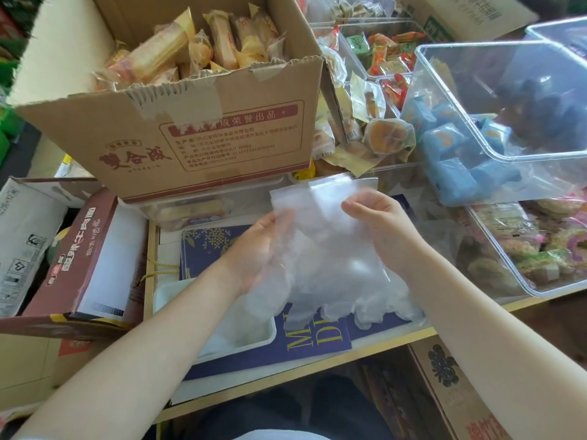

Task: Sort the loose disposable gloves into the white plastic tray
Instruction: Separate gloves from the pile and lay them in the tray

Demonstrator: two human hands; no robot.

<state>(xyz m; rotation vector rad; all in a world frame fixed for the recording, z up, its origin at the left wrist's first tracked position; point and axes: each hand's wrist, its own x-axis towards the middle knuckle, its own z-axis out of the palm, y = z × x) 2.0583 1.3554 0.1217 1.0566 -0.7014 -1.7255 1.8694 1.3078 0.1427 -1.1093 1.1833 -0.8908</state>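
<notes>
Head view: both hands, left (254, 249) & right (378, 223), hold clear gloves (327, 268) mid-frame, above white tray (273, 328) lower left of center.

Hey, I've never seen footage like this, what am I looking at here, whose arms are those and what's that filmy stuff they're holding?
There is no machine here. One camera sits on a person's head, looking down at their own bare arms. The left hand and right hand together hold up a bunch of thin clear gloves and their bag. Below, near the left arm, lies the white tray, on a blue box. Behind stand a cardboard box of wrapped snacks and clear bins of more snacks.
</notes>
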